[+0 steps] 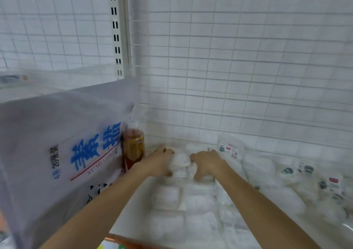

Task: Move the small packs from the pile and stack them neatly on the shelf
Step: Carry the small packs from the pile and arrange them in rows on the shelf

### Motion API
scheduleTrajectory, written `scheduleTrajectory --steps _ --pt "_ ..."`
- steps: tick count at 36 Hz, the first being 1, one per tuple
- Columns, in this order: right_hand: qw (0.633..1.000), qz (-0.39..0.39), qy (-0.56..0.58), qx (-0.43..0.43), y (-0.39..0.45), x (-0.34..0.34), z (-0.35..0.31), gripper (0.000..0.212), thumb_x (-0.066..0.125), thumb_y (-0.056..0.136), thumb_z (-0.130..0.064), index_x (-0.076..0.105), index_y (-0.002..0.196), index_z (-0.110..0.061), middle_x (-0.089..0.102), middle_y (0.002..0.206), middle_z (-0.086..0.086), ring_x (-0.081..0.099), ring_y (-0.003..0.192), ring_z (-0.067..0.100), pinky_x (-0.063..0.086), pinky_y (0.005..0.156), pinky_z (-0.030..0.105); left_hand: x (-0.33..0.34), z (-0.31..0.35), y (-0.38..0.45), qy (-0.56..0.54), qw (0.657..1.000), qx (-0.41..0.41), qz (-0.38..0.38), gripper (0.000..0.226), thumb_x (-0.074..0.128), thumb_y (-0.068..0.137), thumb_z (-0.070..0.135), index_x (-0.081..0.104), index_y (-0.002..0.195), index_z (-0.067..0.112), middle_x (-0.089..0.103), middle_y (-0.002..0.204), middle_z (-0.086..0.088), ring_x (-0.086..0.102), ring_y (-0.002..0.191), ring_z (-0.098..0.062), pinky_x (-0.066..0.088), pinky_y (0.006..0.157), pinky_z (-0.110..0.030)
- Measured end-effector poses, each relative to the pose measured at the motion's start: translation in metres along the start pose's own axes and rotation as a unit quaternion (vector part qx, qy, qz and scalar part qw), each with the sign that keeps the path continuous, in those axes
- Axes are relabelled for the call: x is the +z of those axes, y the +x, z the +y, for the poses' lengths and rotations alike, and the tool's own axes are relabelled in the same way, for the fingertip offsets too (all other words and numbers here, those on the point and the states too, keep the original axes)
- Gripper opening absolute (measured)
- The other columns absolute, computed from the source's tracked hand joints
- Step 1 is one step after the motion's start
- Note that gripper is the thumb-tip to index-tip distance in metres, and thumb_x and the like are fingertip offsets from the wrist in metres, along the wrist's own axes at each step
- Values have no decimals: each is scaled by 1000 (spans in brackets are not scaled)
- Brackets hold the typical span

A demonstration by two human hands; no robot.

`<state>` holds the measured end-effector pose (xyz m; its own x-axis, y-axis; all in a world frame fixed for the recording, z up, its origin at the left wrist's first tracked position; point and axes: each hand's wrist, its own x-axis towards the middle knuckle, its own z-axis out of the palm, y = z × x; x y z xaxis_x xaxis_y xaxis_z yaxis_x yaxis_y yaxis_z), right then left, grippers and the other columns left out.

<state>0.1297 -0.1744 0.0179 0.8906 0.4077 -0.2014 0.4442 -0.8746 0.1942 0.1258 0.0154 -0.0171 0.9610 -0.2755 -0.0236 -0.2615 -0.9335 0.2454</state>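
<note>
Both of my hands reach deep onto the white shelf [137, 214]. My left hand [159, 161] and my right hand [206, 162] grip a small white pack [180, 163] between them, fingers curled round its two sides, near the back wall. The pack sits on top of rows of white small packs [191, 203] laid flat on the shelf. More small packs [267, 174] with printed labels lie in rows and a loose pile to the right. The picture is blurred.
A big white plastic bag with blue characters [63, 153] stands at the left. A brown drink bottle [133, 146] is upright beside it, close to my left hand. A white wire grid [238, 67] forms the back wall. The shelf's orange front edge [122, 239] runs below.
</note>
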Motion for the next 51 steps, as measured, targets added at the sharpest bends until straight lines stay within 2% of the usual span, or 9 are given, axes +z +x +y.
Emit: scheduleTrajectory --steps 6,10,14,18,27,37,43,46,51 --pt "996 84 34 2 -13 -4 -2 63 67 76 -43 38 127 -19 60 112 6 56 102 25 32 80 32 -1 0 -7 -65 997 12 44 70 64 81 46 35 136 14 27 137 -3 40 123 -23 38 100 -31" --pt "976 135 169 17 -25 -11 4 49 62 76 -53 45 115 -28 60 93 -1 55 85 19 37 67 30 -14 2 -15 -196 971 33 135 35 59 88 33 62 102 1 55 107 -13 56 96 -26 43 82 -31" --pt "928 199 314 21 -40 -18 6 33 62 79 -52 56 106 -35 62 106 -14 57 96 8 47 85 31 -26 4 -30 -339 923 48 173 44 54 79 49 67 90 8 68 92 -10 63 86 -22 47 76 -33" --pt "837 230 497 24 -61 -29 -5 11 60 84 -40 65 84 -30 63 92 -14 59 87 5 43 75 20 -28 10 -38 -509 841 34 179 29 54 92 30 56 111 8 65 104 -13 63 91 -21 51 76 -32" --pt "621 152 762 97 -103 -3 -12 27 54 92 -35 59 107 -13 71 90 15 69 73 36 56 52 35 -10 32 -60 -671 729 40 127 24 43 96 9 50 105 30 61 93 1 63 72 -7 55 60 -27" --pt "564 137 809 90 -167 35 -13 63 74 67 -5 46 123 -14 68 101 8 68 86 29 55 61 33 20 86 -82 -779 627 37 3 43 66 73 -4 48 108 13 66 99 -3 67 77 -7 53 59 -19" --pt "570 171 794 123 -205 52 2 73 71 65 18 38 111 -28 56 116 14 64 87 23 57 62 39 31 118 -87 -747 660 76 -26 63 74 62 -11 44 112 15 62 107 -5 64 88 -12 54 69 -22" --pt "583 205 774 134 -226 55 13 65 74 65 15 43 105 -26 54 116 18 65 91 31 58 64 42 35 129 -90 -690 717 103 -13 69 80 47 16 49 108 25 63 109 -1 63 94 -13 52 80 -28" --pt "610 300 715 163 -278 66 35 60 72 69 13 48 118 -11 59 111 18 66 87 36 57 59 34 37 164 -94 -624 767 150 -20 60 68 58 8 44 106 33 59 106 3 63 82 -3 52 68 -18"
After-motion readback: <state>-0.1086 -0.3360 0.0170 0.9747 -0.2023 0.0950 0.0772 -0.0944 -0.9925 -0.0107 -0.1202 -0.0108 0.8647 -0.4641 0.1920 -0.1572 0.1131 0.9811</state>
